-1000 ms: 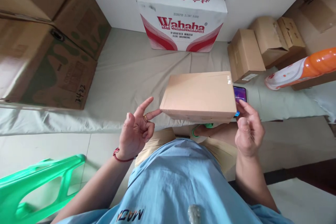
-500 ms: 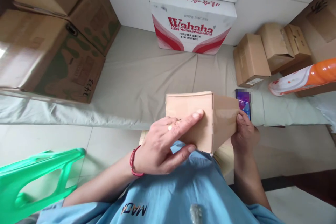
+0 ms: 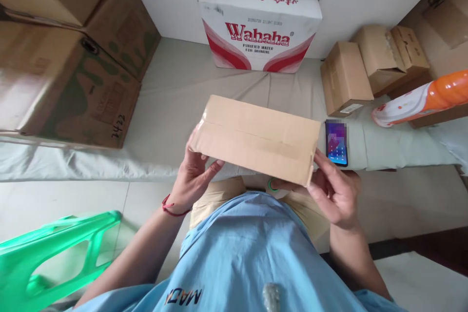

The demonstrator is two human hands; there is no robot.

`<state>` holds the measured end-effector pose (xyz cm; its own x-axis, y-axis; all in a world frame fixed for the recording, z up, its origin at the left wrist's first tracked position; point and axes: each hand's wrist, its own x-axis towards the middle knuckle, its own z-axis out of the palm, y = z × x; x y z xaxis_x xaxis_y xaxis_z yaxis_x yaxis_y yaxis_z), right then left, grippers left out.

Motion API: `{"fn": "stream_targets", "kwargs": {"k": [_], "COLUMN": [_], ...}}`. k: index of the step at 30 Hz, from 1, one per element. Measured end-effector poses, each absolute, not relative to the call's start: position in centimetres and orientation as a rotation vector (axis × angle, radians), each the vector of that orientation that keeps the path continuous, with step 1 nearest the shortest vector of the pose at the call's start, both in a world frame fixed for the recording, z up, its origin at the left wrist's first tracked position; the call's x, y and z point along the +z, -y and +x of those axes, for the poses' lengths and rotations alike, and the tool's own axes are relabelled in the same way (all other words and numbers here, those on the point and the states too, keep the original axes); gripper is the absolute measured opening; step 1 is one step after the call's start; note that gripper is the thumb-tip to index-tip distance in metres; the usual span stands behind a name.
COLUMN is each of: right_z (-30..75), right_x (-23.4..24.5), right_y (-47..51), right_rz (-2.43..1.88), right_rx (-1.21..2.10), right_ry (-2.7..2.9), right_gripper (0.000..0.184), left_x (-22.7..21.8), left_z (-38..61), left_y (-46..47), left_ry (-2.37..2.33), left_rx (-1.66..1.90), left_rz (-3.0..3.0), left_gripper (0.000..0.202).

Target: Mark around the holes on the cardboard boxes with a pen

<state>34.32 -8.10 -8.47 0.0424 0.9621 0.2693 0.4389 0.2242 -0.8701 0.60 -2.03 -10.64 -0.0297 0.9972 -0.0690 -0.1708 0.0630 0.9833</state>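
Note:
A closed brown cardboard box (image 3: pixel 258 139) is held up in front of me, over the near edge of the cloth-covered surface, its taped long face towards me and slightly tilted. My left hand (image 3: pixel 195 170) grips its left end, thumb at the lower edge and other fingers partly hidden behind it. At the other end, my right hand (image 3: pixel 334 187) holds the lower right corner. Below the box, close to the right fingers, a small green ring-shaped thing (image 3: pixel 272 185) shows; its kind is unclear.
A white and red water carton (image 3: pixel 261 31) stands at the back. Large cartons (image 3: pixel 91 92) are stacked left, smaller boxes (image 3: pixel 347 78) right. A lit phone (image 3: pixel 336 144) lies near the right hand, beside an orange and white bottle (image 3: pixel 420 100). A green plastic stool (image 3: pixel 62 258) is lower left.
The box has turned from end-on to long side facing me. My left hand has shifted from its end face to the left end; my right hand now holds the right corner.

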Motion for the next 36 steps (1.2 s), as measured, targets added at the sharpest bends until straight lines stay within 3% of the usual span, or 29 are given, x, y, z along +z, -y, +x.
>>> {"fn": "stream_targets", "kwargs": {"k": [5, 9, 13, 19, 23, 26, 31, 36], "right_z": [33.4, 33.4, 33.3, 31.4, 31.9, 34.1, 37.4, 37.8], "right_x": [-7.4, -7.7, -8.0, -9.2, -10.4, -11.8, -12.5, -11.0], "right_y": [7.5, 6.9, 6.2, 5.4, 3.7, 1.3, -3.1, -5.3], "right_rz": [-1.288, -1.35, -1.419, -1.396, -1.464, -1.626, -2.082, -2.167], "right_rx": [0.474, 0.369, 0.558, 0.961, 1.131, 0.927, 0.375, 0.174], "right_ry": [1.727, 1.538, 1.334, 1.221, 1.252, 1.442, 2.245, 2.805], "right_gripper": [0.068, 0.073, 0.056, 0.061, 0.059, 0.053, 0.05, 0.04], "left_x": [-10.0, -9.0, -8.7, -8.8, -9.6, -10.6, -11.9, -12.4], "left_z": [0.1, -0.6, -0.9, 0.0, -0.1, -0.3, 0.3, 1.2], "left_y": [2.0, 2.9, 3.6, 4.3, 4.4, 4.1, 3.2, 2.5], "left_ry": [-1.112, -1.108, -1.114, -1.323, -1.67, -1.69, -1.506, -1.184], "left_rx": [1.242, 1.153, 1.144, 1.136, 0.974, 0.847, 1.068, 0.996], "left_rz": [1.016, 1.168, 1.248, 1.321, 1.511, 1.694, 2.16, 2.463], "left_gripper": [0.074, 0.061, 0.057, 0.07, 0.062, 0.056, 0.078, 0.057]}}
